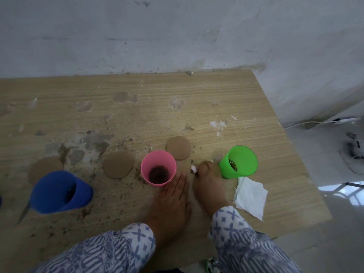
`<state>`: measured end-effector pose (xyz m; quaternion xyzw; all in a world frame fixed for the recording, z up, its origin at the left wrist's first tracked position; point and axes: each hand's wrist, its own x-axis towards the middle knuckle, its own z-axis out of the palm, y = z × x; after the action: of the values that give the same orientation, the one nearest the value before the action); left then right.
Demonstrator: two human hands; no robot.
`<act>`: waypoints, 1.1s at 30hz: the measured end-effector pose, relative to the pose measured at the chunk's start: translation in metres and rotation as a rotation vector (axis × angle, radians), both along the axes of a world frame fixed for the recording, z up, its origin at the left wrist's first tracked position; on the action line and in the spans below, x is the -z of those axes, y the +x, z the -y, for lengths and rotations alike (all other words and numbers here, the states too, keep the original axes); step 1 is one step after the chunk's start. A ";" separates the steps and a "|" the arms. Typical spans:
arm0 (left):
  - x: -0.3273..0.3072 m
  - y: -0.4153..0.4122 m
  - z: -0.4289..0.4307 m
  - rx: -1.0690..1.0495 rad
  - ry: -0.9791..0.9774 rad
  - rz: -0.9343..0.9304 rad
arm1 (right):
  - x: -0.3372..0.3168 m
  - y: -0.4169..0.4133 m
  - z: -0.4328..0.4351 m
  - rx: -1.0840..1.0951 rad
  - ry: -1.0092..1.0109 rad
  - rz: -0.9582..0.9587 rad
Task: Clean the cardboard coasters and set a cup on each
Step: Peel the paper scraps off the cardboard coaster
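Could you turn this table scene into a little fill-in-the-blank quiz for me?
1. The cup standing nearest the white tissue is the ____ one.
2. The number of plastic cups on the table is ____.
3. The left hand lies flat beside the ____ cup.
4. The right hand pinches a small white scrap between the pink cup and the ____ cup.

Missing words: green; three; pink; green.

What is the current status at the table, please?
Left hand flat on table; right hand pinching tissue scrap. Three coasters bare, cups beside. Dirt scattered.
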<state>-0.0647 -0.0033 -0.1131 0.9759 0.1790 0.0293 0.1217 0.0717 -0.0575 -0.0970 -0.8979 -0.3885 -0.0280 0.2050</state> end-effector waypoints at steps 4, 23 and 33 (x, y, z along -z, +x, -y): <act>-0.001 -0.001 0.000 0.008 -0.019 0.035 | 0.004 0.000 0.004 -0.111 -0.024 -0.049; -0.001 0.000 0.000 0.003 -0.039 0.002 | -0.006 -0.007 0.015 -0.136 -0.012 -0.087; 0.001 0.001 0.001 0.005 -0.024 0.037 | 0.003 -0.001 0.005 -0.208 -0.059 -0.052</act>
<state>-0.0639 -0.0038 -0.1137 0.9741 0.1746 0.0448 0.1368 0.0708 -0.0627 -0.1000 -0.8587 -0.4749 0.0282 0.1904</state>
